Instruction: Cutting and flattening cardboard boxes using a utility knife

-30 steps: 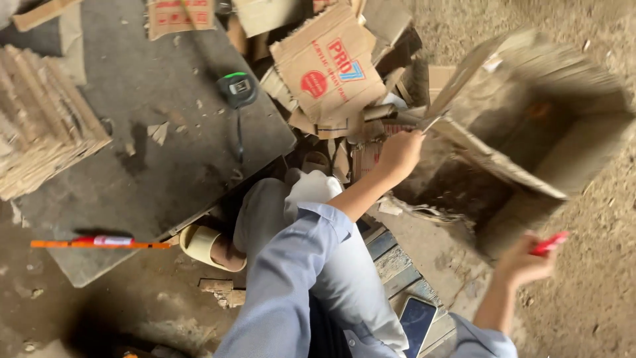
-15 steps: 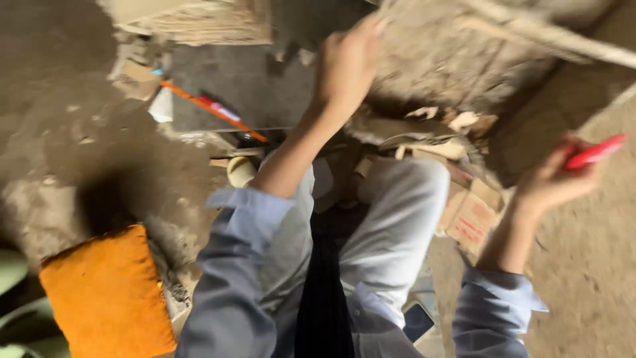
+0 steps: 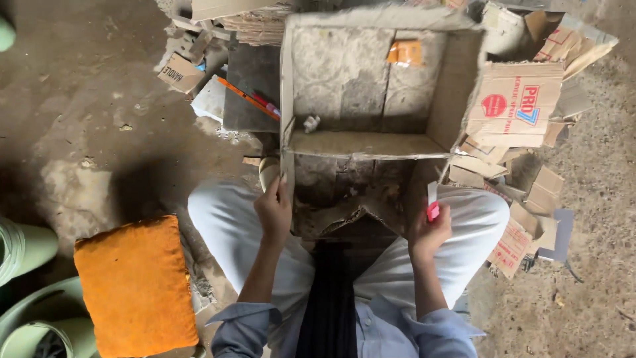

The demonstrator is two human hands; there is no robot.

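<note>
A large open cardboard box [image 3: 371, 142] lies on the floor in front of my knees, its worn inside facing up. My left hand [image 3: 274, 207] grips the box's near left edge. My right hand [image 3: 430, 229] is closed on a small red cutter [image 3: 432, 211] with its pale blade pointing up, beside the box's near right flap. An orange scrap [image 3: 405, 52] lies inside the box at the far side. My legs in white trousers [image 3: 228, 229] frame the box.
An orange cushion [image 3: 136, 285] lies at my left. A dark board [image 3: 246, 93] with an orange pencil [image 3: 248, 98] sits left of the box. Cardboard offcuts and a printed carton [image 3: 517, 103] pile up on the right. Green tubs [image 3: 26, 318] stand at bottom left.
The view swung back down. The big box, held up at the right before, now lies flat before me. My left hand dropped to its near edge; the right came in close with the cutter.
</note>
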